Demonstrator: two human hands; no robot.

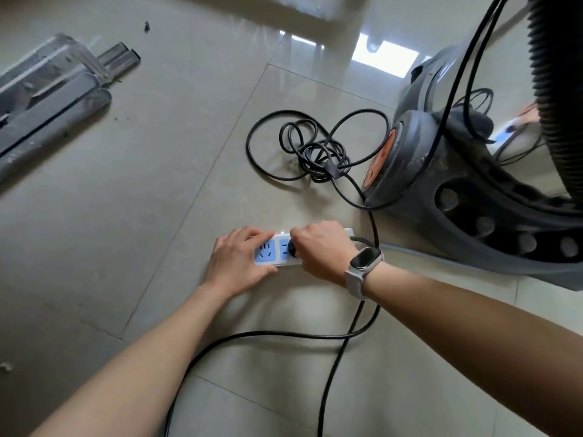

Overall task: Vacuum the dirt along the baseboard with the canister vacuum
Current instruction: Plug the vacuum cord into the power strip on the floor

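A white power strip (271, 252) with blue sockets lies on the tiled floor. My left hand (238, 260) rests on its left end, fingers over the top edge and thumb along the front. My right hand (321, 250) grips a black plug (291, 246) seated at a socket of the strip. The plug's black cord (334, 337) runs back under my right arm and loops across the floor. The dark, dusty canister vacuum (441, 171) stands at the right. Its ribbed black hose (555, 74) rises at the far right.
A tangled coil of black cord (315, 149) lies beside the vacuum. Grey metal profiles wrapped in plastic (53, 93) lie at the upper left. Bits of dirt (146, 26) dot the floor. A watch sits on my right wrist (362, 263).
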